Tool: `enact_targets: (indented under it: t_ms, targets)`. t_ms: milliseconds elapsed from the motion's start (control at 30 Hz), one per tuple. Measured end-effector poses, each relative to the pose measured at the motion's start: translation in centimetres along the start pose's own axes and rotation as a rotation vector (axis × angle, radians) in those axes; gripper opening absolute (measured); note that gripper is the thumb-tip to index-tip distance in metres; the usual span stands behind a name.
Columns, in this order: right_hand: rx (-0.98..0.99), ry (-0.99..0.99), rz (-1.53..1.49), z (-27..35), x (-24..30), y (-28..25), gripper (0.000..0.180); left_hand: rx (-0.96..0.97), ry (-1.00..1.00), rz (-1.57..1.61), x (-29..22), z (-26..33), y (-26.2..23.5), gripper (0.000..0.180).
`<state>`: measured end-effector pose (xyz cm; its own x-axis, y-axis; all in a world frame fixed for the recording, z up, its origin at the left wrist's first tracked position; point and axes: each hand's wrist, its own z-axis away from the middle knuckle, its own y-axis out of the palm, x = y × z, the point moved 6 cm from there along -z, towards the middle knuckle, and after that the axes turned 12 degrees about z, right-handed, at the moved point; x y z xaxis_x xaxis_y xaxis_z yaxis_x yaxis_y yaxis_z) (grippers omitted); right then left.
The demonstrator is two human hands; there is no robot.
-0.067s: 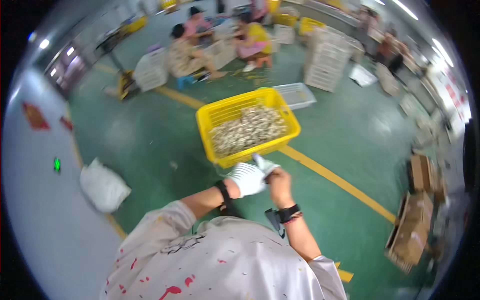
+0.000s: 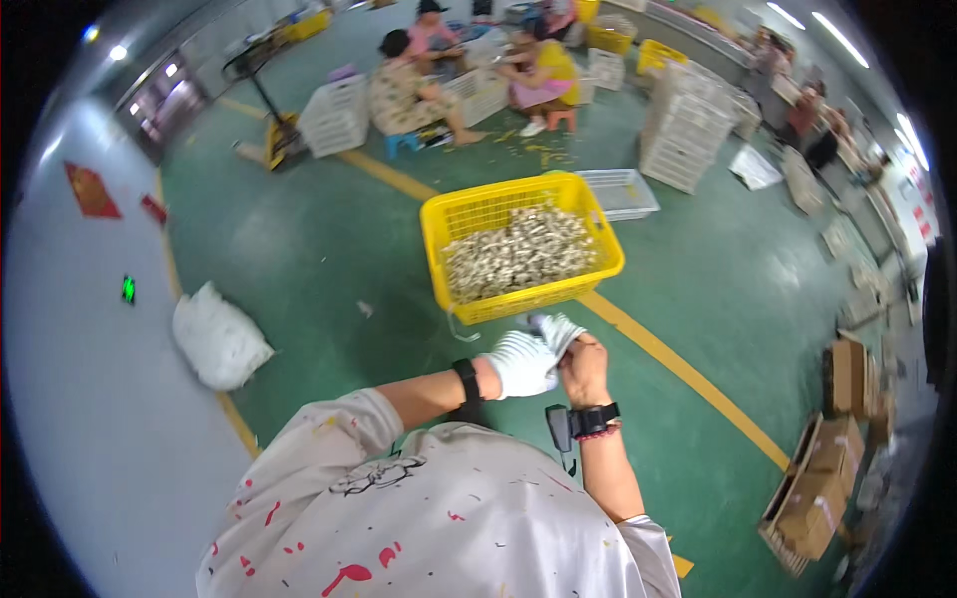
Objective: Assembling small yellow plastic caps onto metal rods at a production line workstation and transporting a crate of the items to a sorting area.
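My left hand [image 2: 520,365] wears a white striped knit glove and a dark wristband. Bare, with a black strap and box-like device at the wrist, my right hand [image 2: 585,371] is closed on a second striped work glove [image 2: 560,331]. The left hand's fingers are closed against that same glove, partly hidden by the fabric. Just beyond both hands, a yellow plastic basket [image 2: 528,306] stands on the floor. Inside it lies a heap of small pale and brown pieces [image 2: 523,254], possibly mushrooms.
A translucent crate [image 2: 623,194] stands behind the basket. White crates [image 2: 688,125] are stacked farther back, near seated people [image 2: 409,85]. A white sack [image 2: 219,339] rests by the left wall, and cardboard boxes [image 2: 817,488] lie at the right.
The whole view has shifted slightly, so the basket and hands appear farther right and a little lower or sharper. My hands stay together at the glove.
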<state>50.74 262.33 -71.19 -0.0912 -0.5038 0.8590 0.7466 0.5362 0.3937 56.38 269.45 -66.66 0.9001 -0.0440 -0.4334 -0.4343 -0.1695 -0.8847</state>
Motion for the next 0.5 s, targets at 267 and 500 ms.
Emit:
enact_targets:
  t_ms: [267, 500]
  targets:
    - [-0.041, -0.135, 0.260, -0.4, -1.3, 1.0, 0.017, 0.011, -0.135, 0.154, 0.4, 2.3, -1.8, 0.023]
    - [0.631, 0.086, 0.100, 0.5, -3.4, 8.2, 0.044, -0.014, -0.345, 0.290, 3.1, 4.9, -1.6, 0.020]
